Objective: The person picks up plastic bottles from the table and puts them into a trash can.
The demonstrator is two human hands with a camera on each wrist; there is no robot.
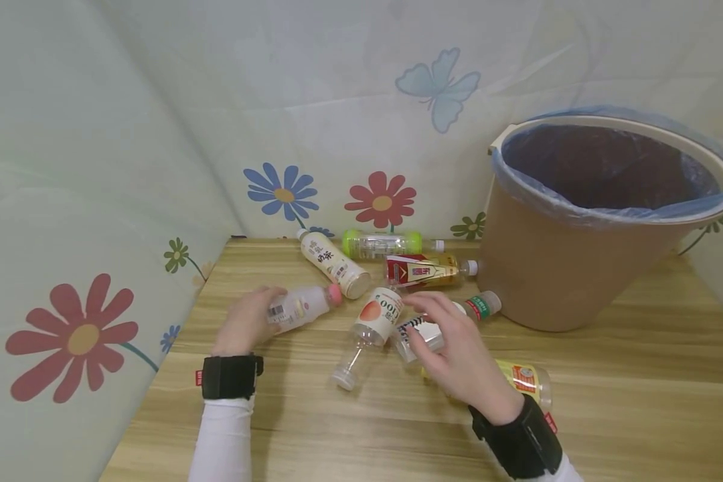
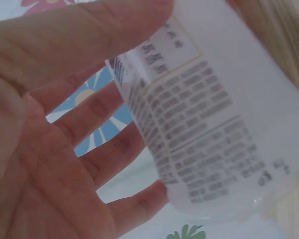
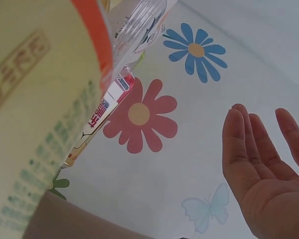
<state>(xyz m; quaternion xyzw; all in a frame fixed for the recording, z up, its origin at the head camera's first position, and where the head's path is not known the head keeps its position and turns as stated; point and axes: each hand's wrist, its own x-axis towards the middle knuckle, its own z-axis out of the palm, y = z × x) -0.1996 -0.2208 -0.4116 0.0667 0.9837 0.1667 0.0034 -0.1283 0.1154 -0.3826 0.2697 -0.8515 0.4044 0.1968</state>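
Note:
My left hand [image 1: 247,320] holds the base end of a whitish bottle with a pink cap [image 1: 304,308], the cap end pointing right. In the left wrist view the thumb lies across the printed label [image 2: 199,114] and the fingers reach behind it. My right hand [image 1: 458,355] is over the group of bottles with fingers spread and bent a little, nothing between them. Under and beside it lie a clear bottle with a green-banded cap end [image 1: 485,305], a peach-label bottle [image 1: 381,314] and a yellow-label bottle [image 1: 524,381], partly hidden by the hand.
Farther back on the wooden table [image 1: 313,428] lie a milk-tea bottle [image 1: 334,263], a bottle with bright green ends [image 1: 381,245] and a red-and-gold label bottle [image 1: 424,270]. A tall brown bin [image 1: 542,268] with a blue liner stands at right, close to them. Flower-patterned sheeting hangs behind.

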